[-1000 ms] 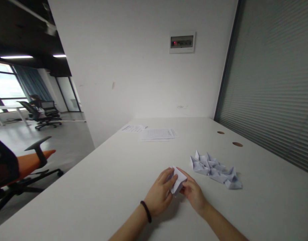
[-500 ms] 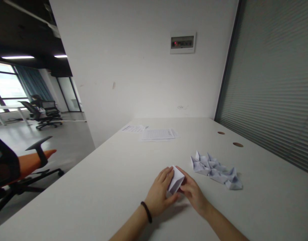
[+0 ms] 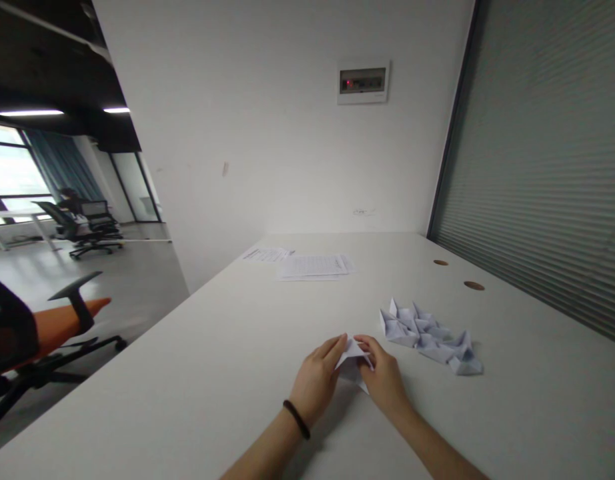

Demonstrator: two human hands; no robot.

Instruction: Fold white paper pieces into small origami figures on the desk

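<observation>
While the left hand [image 3: 315, 381] and right hand [image 3: 384, 381] pinch a half-folded white paper sheet [image 3: 352, 363] between them, a pile of seemingly finished white origami paper boats [image 3: 427, 337] lies just right of the hands.

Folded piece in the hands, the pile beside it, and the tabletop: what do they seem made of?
The folded piece looks like thin white paper, matte, with crisp creases. The pile of folded shapes looks like the same paper, faintly bluish here. The tabletop looks like smooth matte white laminate, though painted board is possible.
</observation>
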